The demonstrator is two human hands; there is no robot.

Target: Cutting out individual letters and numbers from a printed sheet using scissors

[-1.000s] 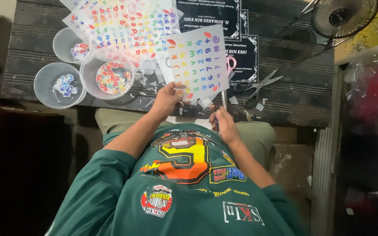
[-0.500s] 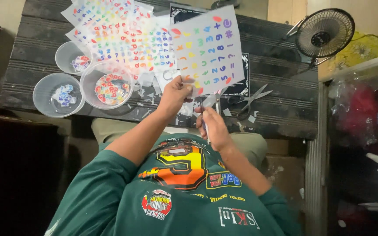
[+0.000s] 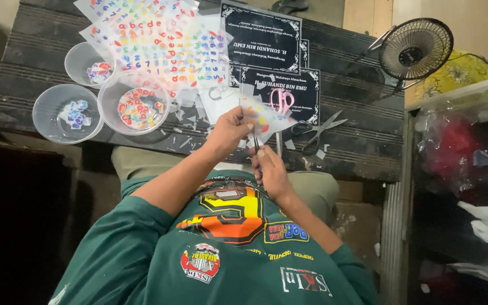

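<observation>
My left hand (image 3: 228,131) holds a clear sheet of coloured letter stickers (image 3: 264,117) by its lower edge, over the front edge of the dark wooden table (image 3: 357,101). The sheet is bent and tilted away, so only part of its face shows. My right hand (image 3: 272,172) is just below it, closed on a thin dark tool (image 3: 255,141) whose tip reaches the sheet's edge. I cannot tell whether the tool is tweezers or small scissors. Both forearms come out of green sleeves.
Three clear bowls (image 3: 134,107) of cut coloured pieces stand at the left. More sticker sheets (image 3: 165,39) fan out behind them beside black printed cards (image 3: 264,39). Pink-handled scissors (image 3: 281,100) and black scissors (image 3: 318,131) lie among paper scraps. A small fan (image 3: 416,48) stands right, above shelves.
The sticker sheet, held up flat facing me before, has come down and tilted away. My right hand has moved up under it with the thin tool.
</observation>
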